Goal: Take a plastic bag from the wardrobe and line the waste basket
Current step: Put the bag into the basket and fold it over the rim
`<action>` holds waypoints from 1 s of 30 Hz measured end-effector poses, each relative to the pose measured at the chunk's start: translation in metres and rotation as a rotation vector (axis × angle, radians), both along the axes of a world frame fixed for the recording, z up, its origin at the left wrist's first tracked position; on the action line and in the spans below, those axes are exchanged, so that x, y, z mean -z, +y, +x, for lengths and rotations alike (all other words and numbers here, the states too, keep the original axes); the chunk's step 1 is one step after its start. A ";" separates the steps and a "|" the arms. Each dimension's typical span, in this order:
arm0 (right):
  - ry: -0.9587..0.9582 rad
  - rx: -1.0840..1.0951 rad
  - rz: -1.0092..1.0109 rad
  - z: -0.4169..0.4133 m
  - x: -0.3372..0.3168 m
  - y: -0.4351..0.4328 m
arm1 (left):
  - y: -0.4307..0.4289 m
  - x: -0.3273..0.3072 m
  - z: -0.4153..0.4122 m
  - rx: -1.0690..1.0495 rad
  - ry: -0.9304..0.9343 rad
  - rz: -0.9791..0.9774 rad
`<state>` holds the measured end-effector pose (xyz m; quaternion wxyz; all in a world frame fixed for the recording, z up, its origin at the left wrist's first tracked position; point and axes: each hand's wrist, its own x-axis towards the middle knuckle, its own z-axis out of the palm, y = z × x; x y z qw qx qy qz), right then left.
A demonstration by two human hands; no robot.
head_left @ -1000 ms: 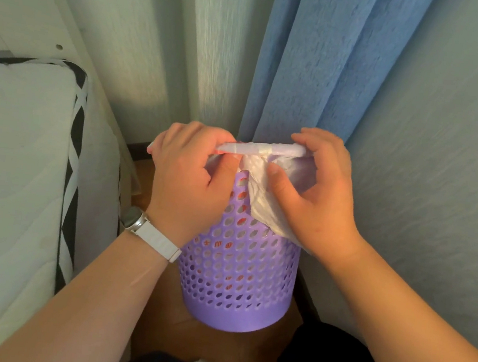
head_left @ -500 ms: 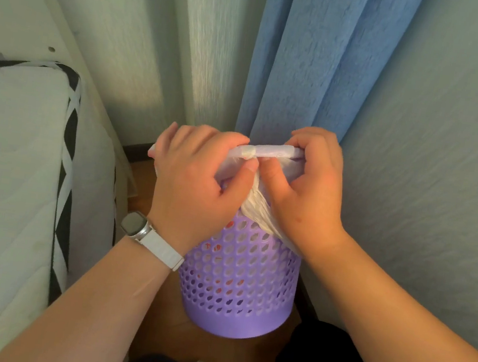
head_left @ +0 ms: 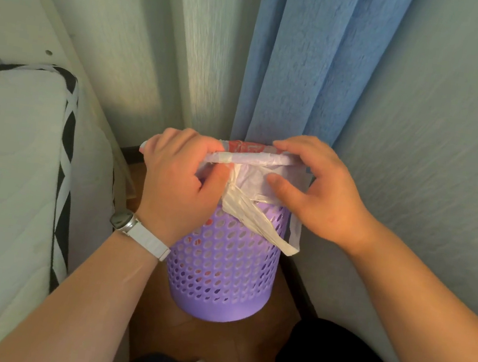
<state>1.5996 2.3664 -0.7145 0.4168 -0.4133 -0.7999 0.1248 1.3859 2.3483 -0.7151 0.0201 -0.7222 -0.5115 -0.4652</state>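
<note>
A purple perforated waste basket [head_left: 221, 272] stands on the wooden floor in a corner. A thin white plastic bag [head_left: 254, 180] with red print lies inside it and is folded over the near rim; one bag handle hangs down the basket's front right side. My left hand [head_left: 180, 179], with a white watch on the wrist, pinches the bag at the rim's left side. My right hand [head_left: 318, 191] rests on the rim's right side, thumb pressed on the folded bag and fingers over the top edge.
A white mattress [head_left: 9, 181] with black-and-white edging lies close on the left. A blue curtain [head_left: 308, 62] hangs just behind the basket. A pale wall [head_left: 430, 175] closes in on the right. My dark-clothed knees are at the bottom.
My hands have moved apart along the rim. The right hand's grip has loosened to a flat thumb press, uncovering the folded bag, its hanging handle and the red print inside.
</note>
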 end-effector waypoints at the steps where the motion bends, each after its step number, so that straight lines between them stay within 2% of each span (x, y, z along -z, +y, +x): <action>1: -0.006 -0.004 -0.012 0.001 0.001 0.001 | 0.000 0.000 0.000 0.007 0.000 0.001; 5: -0.027 0.023 -0.055 -0.001 0.007 0.003 | 0.000 0.002 0.002 0.022 0.022 -0.010; 8: -0.072 0.050 0.013 0.000 0.018 0.005 | 0.003 0.005 -0.002 0.056 0.098 -0.056; 13: -0.239 0.033 0.077 0.008 0.051 0.009 | 0.013 0.022 -0.012 0.210 0.387 -0.256; 16: -0.309 0.038 0.113 0.011 0.074 0.006 | 0.016 0.035 -0.012 0.265 0.492 -0.330; 24: -0.474 -0.024 0.070 0.027 0.124 0.000 | -0.002 0.089 0.014 0.216 0.715 -0.332; 30: -0.547 -0.098 0.045 0.019 0.157 -0.003 | -0.015 0.125 0.008 0.214 0.804 -0.340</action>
